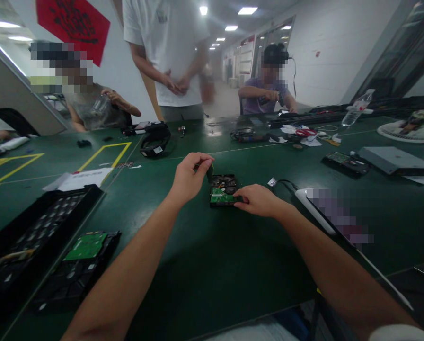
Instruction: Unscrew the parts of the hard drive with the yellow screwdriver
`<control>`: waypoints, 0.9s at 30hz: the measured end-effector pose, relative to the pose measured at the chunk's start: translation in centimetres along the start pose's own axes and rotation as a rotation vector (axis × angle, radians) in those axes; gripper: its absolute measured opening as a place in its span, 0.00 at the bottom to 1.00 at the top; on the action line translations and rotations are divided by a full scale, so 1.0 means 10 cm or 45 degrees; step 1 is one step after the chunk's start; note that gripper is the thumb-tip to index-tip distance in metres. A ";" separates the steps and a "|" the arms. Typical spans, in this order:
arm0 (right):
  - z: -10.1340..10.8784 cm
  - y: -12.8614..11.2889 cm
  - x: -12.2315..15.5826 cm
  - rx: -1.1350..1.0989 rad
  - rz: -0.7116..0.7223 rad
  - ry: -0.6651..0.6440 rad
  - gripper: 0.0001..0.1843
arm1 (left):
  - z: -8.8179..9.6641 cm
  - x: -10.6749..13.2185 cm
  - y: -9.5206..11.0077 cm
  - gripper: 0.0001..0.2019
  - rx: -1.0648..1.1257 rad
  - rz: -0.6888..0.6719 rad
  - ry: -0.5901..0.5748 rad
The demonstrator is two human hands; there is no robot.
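A hard drive [224,185] lies on the green table with its green circuit board facing up. Thumb and fingers of my right hand [258,200] pinch the near right edge of this drive. Over its far left corner, my left hand [192,176] is closed with the fingertips together. A slim dark thing with a thin yellowish line shows under those fingertips, too small to name; its lower end is by the drive's left edge.
At the left are a long black tray [45,227] and another board-bearing unit [84,255]. A phone [334,215] on a white power bank, a second hard drive [345,163], a grey metal case [396,160] and a bottle [357,109] stand right. Co-workers are across the table.
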State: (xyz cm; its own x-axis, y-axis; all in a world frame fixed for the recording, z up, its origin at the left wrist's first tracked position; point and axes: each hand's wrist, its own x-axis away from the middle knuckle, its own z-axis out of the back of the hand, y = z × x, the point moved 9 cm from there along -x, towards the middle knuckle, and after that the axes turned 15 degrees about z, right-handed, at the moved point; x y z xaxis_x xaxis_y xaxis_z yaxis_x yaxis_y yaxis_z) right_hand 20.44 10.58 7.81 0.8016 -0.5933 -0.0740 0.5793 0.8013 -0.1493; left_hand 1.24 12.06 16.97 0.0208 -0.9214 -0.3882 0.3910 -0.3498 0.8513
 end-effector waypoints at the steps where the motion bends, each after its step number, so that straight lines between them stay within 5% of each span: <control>1: 0.00 0.00 0.00 0.001 0.005 0.003 0.19 | 0.01 0.00 0.01 0.10 -0.016 -0.011 0.010; 9: -0.01 0.00 0.00 -0.033 0.039 0.014 0.20 | -0.12 -0.01 -0.10 0.12 0.141 0.091 -0.133; 19: -0.01 0.00 0.00 -0.061 0.043 0.026 0.20 | -0.08 0.01 -0.11 0.13 -0.012 -0.028 0.010; 27: -0.01 0.00 -0.01 -0.043 0.029 0.027 0.19 | -0.11 0.02 -0.19 0.19 0.097 0.095 0.021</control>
State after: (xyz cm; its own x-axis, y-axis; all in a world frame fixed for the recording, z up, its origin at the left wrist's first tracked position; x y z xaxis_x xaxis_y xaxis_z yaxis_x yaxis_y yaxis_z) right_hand 20.40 10.65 7.70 0.8111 -0.5765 -0.0983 0.5552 0.8119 -0.1805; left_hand 1.53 12.73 14.89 0.0623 -0.9426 -0.3281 0.3166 -0.2931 0.9021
